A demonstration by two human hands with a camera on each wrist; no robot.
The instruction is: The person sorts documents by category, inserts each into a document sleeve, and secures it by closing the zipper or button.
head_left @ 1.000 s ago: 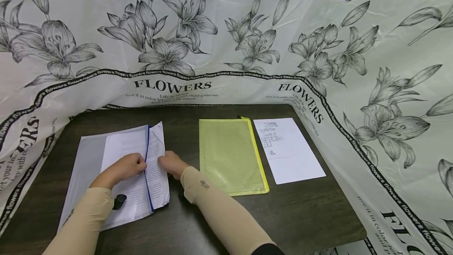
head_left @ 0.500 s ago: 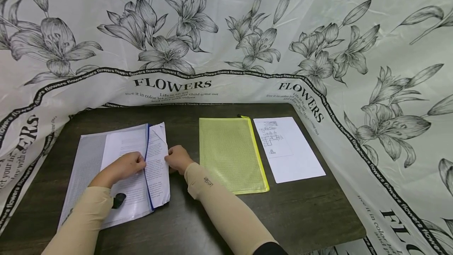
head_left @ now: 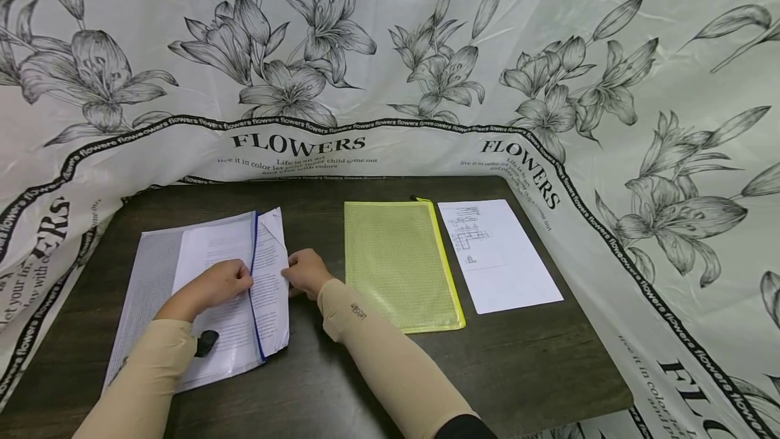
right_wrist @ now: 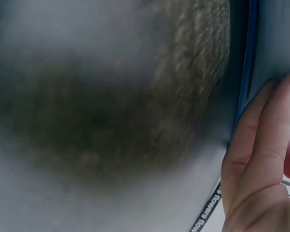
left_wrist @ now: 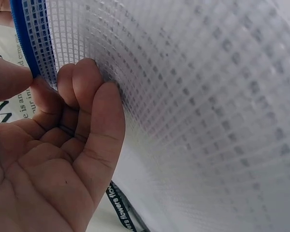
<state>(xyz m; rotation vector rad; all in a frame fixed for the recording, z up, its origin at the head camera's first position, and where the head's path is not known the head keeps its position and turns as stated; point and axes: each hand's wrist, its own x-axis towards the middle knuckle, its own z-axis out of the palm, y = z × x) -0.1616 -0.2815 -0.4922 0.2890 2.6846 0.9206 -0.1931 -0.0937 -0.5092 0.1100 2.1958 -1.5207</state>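
A clear mesh document pouch [head_left: 155,269] with a blue edge lies on the left of the table. Printed papers [head_left: 270,290] stick out past that edge on the right, their top corner creased. My left hand [head_left: 214,284] pinches the blue edge near its middle; in the left wrist view its thumb and curled fingers [left_wrist: 82,87] meet at the mesh. At the papers' right border, my right hand [head_left: 307,271] pinches the sheets between thumb and fingers. The right wrist view has its fingers [right_wrist: 268,130] near the blue edge; the thumb is mostly hidden.
A yellow mesh zip pouch [head_left: 402,266] lies to the right of my right hand. Beside it is a white sheet with a printed diagram [head_left: 506,263]. Flower-patterned cloth [head_left: 378,59] rises behind the dark table [head_left: 518,364].
My right hand has moved from over the papers to their right border, then slightly left. The papers' outer edge has shifted a little left. My left hand stays at the blue edge.
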